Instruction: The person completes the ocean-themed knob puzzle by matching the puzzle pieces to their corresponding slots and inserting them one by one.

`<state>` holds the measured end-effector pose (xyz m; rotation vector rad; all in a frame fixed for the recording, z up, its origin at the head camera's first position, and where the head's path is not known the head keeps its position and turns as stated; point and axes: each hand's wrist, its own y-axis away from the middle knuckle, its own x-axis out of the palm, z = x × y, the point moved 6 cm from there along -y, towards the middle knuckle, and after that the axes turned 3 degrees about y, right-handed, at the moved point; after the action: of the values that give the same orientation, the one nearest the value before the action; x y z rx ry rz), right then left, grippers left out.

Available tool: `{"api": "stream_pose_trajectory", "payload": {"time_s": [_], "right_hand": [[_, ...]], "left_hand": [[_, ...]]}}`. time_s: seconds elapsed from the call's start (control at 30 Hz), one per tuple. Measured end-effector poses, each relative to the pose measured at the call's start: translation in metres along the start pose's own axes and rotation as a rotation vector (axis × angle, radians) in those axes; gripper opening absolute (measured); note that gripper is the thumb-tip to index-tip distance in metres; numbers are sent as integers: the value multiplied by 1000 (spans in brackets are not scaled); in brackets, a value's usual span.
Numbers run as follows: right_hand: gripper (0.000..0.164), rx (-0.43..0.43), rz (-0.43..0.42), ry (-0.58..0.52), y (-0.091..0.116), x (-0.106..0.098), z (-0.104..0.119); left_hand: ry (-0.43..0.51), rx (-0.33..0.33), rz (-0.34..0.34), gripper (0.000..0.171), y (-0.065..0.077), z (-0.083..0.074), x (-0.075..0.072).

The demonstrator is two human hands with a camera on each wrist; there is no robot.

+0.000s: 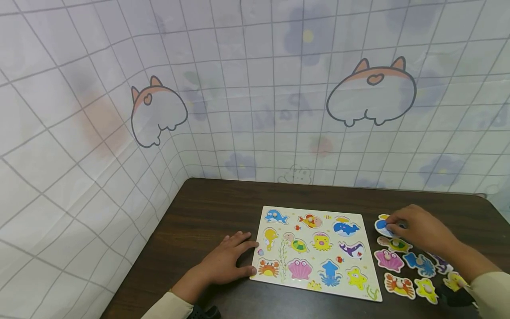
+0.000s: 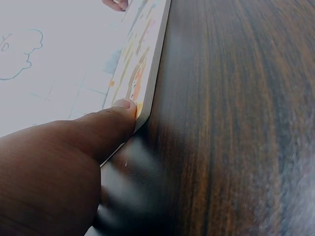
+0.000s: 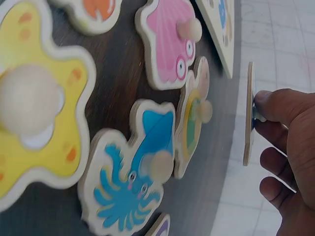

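A wooden puzzle board [image 1: 292, 283] with printed sea animals lies on the table. My left hand [image 1: 229, 261] is at its left side, fingers spread, the thumb touching the lower left corner near the printed crab. To the board's right, my right hand [image 1: 424, 228] pinches a blue whale puzzle piece [image 1: 381, 226] by its knob. In the right wrist view that piece [image 3: 249, 115] is seen edge-on, raised between thumb and finger. Close by lie a turtle piece [image 1: 395, 244], a pink shell piece [image 1: 388, 260] and a blue squid piece [image 1: 420, 264].
Nearer the front are a crab piece [image 1: 399, 285], a yellow starfish piece [image 1: 426, 290] and another yellow piece [image 1: 454, 281] beside the right sleeve. A purple piece [image 1: 440, 264] is partly under the right forearm. Patterned cloth [image 1: 255, 110] hangs behind the dark wooden table [image 1: 215, 199].
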<state>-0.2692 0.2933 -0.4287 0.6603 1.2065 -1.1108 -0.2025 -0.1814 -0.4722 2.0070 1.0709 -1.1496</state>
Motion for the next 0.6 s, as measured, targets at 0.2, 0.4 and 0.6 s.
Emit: {"api": "stream_pose_trajectory", "payload": {"time_s": [0.2, 0.4, 0.6], "right_hand": [[9, -30, -12, -9, -7, 3, 11], [7, -22, 4, -30, -15, 8, 22], [6, -14, 12, -49, -22, 14, 32]], "left_hand": [[0, -5, 1, 68, 0, 0, 0], [-3, -12, 1, 68, -1, 0, 0], [-8, -8, -1, 68, -1, 0, 0]]}}
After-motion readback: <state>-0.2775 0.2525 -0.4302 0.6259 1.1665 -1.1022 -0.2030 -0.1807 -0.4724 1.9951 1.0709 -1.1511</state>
